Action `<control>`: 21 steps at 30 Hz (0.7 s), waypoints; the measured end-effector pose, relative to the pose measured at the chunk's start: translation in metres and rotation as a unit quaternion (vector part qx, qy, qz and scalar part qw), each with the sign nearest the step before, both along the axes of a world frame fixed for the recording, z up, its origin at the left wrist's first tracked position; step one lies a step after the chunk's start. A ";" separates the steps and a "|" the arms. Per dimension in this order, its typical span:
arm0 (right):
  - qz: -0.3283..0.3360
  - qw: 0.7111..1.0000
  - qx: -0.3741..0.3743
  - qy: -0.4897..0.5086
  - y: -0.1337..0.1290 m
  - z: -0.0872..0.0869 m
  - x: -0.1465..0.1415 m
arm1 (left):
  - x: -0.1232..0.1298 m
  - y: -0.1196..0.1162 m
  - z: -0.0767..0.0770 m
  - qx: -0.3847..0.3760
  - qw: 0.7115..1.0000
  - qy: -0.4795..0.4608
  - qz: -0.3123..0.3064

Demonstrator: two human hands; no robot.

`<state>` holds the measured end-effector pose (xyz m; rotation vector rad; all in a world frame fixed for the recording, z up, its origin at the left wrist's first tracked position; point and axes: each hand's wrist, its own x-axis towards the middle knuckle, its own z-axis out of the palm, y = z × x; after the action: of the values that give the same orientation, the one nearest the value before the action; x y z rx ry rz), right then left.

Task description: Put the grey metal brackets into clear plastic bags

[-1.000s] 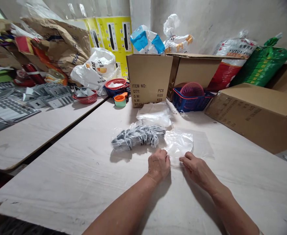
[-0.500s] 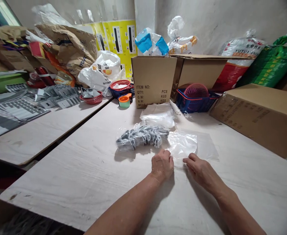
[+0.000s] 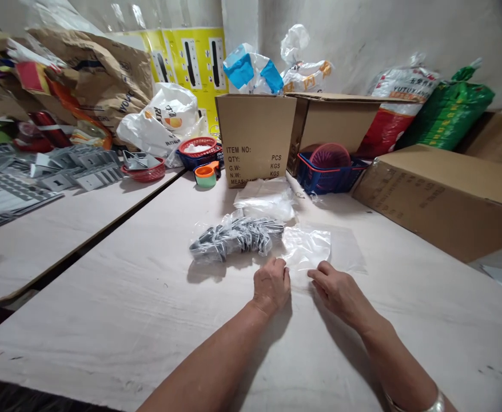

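Observation:
My left hand and my right hand rest on the plywood table with their fingers at the near edge of a clear plastic bag, which lies flat and appears pinched there. To the left of the bag lies a bundle of dark parts wrapped in clear plastic, close to my left hand but apart from it. Beyond them sits a folded stack of clear plastic. A metal bangle circles my right wrist.
A cardboard carton printed ITEM NO stands at the table's far edge, next to a blue basket holding a pink plastic dish. A large carton lies at the right. On a second table at the left are metal brackets and a red basket.
The view has shifted slightly as my head moved. My hands and the bag stay almost the same, and a hand at the left edge half a second ago is out of view.

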<state>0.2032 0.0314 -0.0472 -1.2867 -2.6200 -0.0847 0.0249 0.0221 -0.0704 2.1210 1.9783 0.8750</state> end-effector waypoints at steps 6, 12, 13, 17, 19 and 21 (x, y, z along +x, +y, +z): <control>-0.019 0.999 0.040 0.011 0.001 0.003 0.001 | -0.001 0.002 -0.002 0.037 0.998 -0.041 -0.007; -0.021 0.996 0.087 0.025 -0.001 0.005 0.002 | -0.001 0.004 -0.004 0.080 0.995 -0.054 -0.013; -0.021 0.995 0.088 0.027 -0.001 0.005 0.002 | -0.001 0.004 -0.004 0.081 0.995 -0.052 -0.013; -0.025 0.997 0.072 0.028 -0.001 0.007 0.001 | -0.001 0.005 -0.004 0.076 0.996 -0.042 -0.009; -0.027 0.997 0.064 0.026 -0.001 0.008 0.000 | -0.001 0.005 -0.004 0.072 0.997 -0.041 -0.006; -0.032 0.998 0.058 0.022 -0.001 0.009 0.000 | -0.001 0.004 -0.003 0.066 0.997 -0.043 -0.003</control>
<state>0.2030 0.0305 -0.0380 -1.3180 -2.4976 -0.2149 0.0243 0.0263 -0.0736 2.1157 1.9202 1.1047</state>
